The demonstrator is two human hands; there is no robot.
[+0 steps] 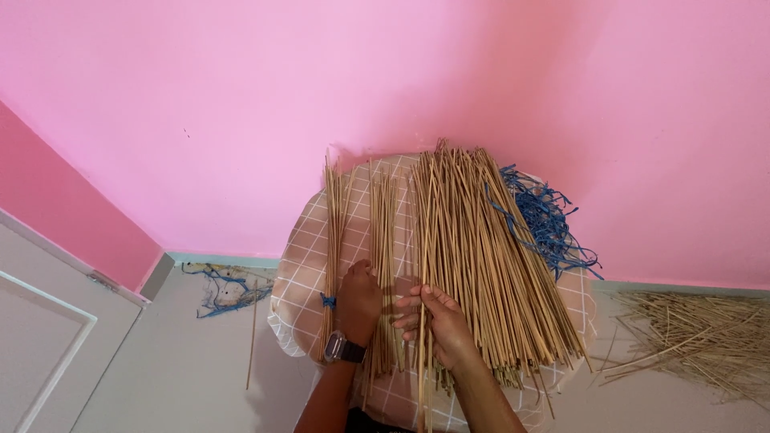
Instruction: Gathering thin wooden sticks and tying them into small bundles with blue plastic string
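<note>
A round surface under a checked pink cloth (301,265) carries a big loose heap of thin tan sticks (473,240). To its left lies a smaller bunch of sticks (385,232), and further left a slim bundle (330,240) tied with blue string. My left hand (358,301), with a watch on the wrist, rests palm down on the smaller bunch. My right hand (437,321) pinches a few sticks at the near edge of the big heap. A tangle of blue string (549,224) lies at the heap's right side.
The pink wall (241,104) stands right behind the surface. On the grey floor lie a scrap of blue string (228,289) at the left, a single stick (252,337), and a pile of rough straw-like sticks (706,337) at the right. A white door (40,321) is far left.
</note>
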